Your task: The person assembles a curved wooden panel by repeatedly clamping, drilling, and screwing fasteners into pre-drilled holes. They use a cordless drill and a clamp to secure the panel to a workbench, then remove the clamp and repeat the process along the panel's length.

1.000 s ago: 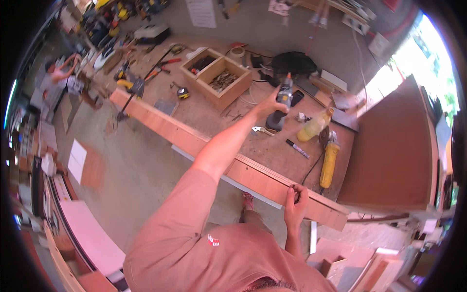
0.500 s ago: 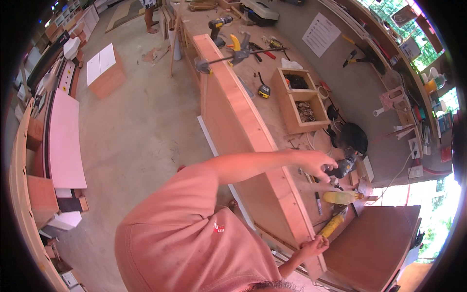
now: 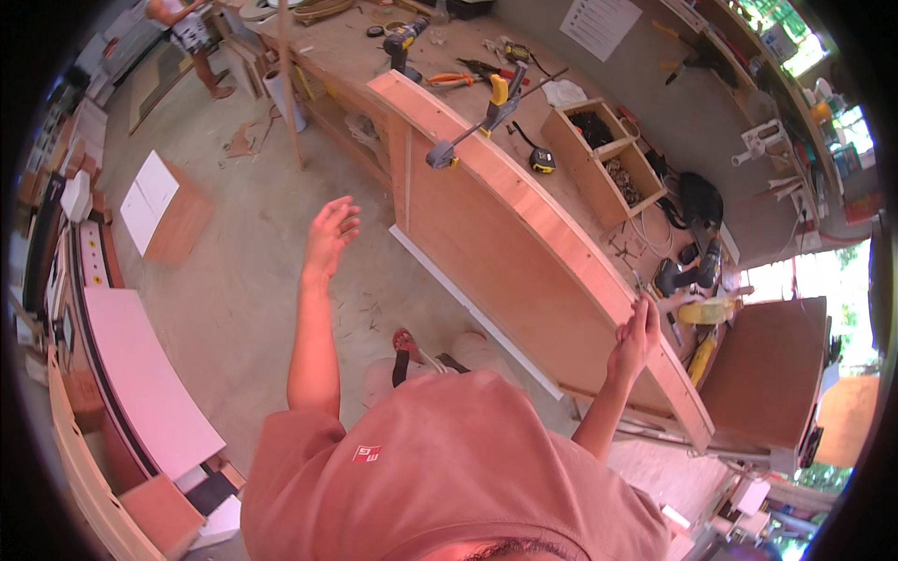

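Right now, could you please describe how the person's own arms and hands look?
The left hand and right hand are bare, without gloves, and so are the forearms. The reddish-brown shirt has short sleeves and a small red-and-white mark on its front.

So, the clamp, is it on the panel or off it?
On: the clamp straddles the top edge of the panel, with its bar reaching out on both sides. How tight it is, I cannot tell.

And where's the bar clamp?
In the head view, the bar clamp sits high up, just right of centre, across the top edge of the long wooden panel, towards the end away from the right hand.
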{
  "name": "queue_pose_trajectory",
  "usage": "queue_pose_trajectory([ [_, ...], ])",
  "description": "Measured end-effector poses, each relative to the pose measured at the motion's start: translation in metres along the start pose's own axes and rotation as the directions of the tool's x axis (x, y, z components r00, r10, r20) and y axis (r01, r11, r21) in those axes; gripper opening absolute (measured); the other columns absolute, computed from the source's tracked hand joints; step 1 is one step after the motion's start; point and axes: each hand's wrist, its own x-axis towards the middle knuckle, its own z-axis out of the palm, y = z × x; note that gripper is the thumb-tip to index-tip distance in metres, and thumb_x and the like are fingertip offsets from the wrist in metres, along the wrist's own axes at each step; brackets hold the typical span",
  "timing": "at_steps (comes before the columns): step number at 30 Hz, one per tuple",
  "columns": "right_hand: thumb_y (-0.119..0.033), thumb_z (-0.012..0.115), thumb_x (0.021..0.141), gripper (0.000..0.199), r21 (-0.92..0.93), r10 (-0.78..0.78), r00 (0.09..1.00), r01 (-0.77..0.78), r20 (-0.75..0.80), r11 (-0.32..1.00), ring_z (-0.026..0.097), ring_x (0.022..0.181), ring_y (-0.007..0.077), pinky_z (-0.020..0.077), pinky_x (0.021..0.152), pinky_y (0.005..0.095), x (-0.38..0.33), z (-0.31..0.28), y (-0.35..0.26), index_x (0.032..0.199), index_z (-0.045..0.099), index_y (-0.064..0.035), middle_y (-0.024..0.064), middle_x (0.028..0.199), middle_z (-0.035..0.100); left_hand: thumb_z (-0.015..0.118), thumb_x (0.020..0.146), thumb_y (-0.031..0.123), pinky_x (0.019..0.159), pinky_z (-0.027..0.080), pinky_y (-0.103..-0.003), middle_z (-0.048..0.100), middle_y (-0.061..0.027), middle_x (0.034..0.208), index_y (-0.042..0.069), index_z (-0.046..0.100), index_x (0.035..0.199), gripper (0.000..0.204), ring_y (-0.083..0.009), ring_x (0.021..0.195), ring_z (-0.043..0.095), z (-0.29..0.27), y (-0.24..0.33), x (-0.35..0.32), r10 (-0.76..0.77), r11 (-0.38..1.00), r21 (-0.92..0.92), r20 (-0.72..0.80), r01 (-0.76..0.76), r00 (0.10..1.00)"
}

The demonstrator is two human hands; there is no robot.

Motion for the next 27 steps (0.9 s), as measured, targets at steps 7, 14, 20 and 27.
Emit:
queue_pose_trajectory([
  [7,-0.022,0.061,0.108,0.021,-0.201,-0.055,0.997,0.066,0.061,0.977,0.042,0.057,0.0005,0.0308,0.050,0.0179,0.017,0.100,0.001,0.118,0.066,-0.0053,-0.0011,0.097,0.062,0.066,0.103,0.028,0.083,0.055,-0.028,0.069,-0.0028,0.114,0.007,0.063,0.132,0.036,-0.0105,0.096,0.065,-0.032,0.004,0.052,-0.076,0.996,0.041,-0.087,0.080,0.993],
  [14,-0.020,0.051,0.109,0.016,0.033,0.196,0.956,-0.208,0.219,0.978,0.046,0.071,0.0034,0.0383,0.060,0.0217,0.046,0.191,0.012,0.112,0.061,-0.0077,-0.0011,0.091,0.057,0.070,0.100,0.025,0.081,0.053,-0.027,0.072,-0.0027,0.108,0.005,0.066,0.127,0.034,-0.0098,0.094,0.065,0.000,0.060,0.154,0.176,0.953,0.265,-0.103,-0.144,0.979],
  [20,-0.018,0.048,0.110,0.018,-0.378,0.153,0.945,-0.035,0.287,0.925,0.049,0.076,0.0099,0.0427,0.069,0.0264,0.083,0.259,0.036,0.109,0.060,-0.0048,0.0008,0.089,0.054,0.070,0.099,0.022,0.081,0.053,-0.027,0.073,-0.0024,0.108,0.005,0.067,0.125,0.031,-0.0099,0.095,0.066,0.045,0.116,0.266,0.275,0.925,0.289,-0.067,-0.245,0.959],
  [27,-0.012,0.057,0.105,0.016,-0.597,-0.115,0.934,0.307,0.338,0.741,0.049,0.073,0.0132,0.0439,0.069,0.0299,0.103,0.293,0.069,0.112,0.066,-0.0012,0.0066,0.094,0.065,0.076,0.093,0.038,0.102,0.051,-0.039,0.064,-0.0132,0.135,0.003,0.053,0.147,0.068,-0.0255,0.123,0.061,0.038,0.106,0.411,-0.010,0.788,0.615,0.082,-0.042,0.997],
])
